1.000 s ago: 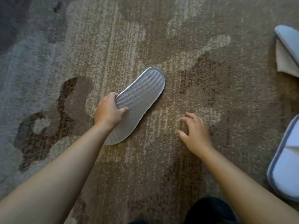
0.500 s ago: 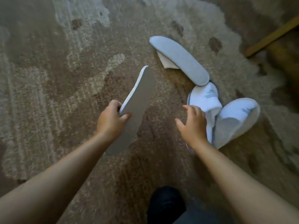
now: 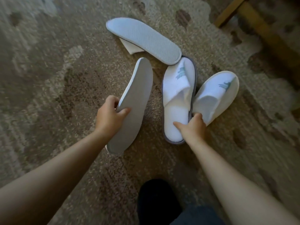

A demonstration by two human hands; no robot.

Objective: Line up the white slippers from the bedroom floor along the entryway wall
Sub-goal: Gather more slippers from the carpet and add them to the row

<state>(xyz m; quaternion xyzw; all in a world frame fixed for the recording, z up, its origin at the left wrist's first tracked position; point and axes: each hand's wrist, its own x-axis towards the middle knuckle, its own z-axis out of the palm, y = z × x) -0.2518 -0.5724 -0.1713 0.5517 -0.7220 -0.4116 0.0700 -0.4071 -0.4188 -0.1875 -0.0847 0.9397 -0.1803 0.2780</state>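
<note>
My left hand grips a white slipper by its edge, lifted off the carpet with its grey sole turned toward me. My right hand pinches the heel part of an upright white slipper with a grey rim that lies on the carpet. A second upright white slipper leans against it on the right, touching my fingers. A further slipper lies sole-up beyond them.
Patterned brown and beige carpet covers the floor. A wooden furniture leg or frame stands at the top right. My dark-socked foot is at the bottom centre.
My left hand lifted the sole-up slipper off the carpet. The view swung right to the other slippers, and my right hand reached forward and closed on the grey-rimmed slipper's heel.
</note>
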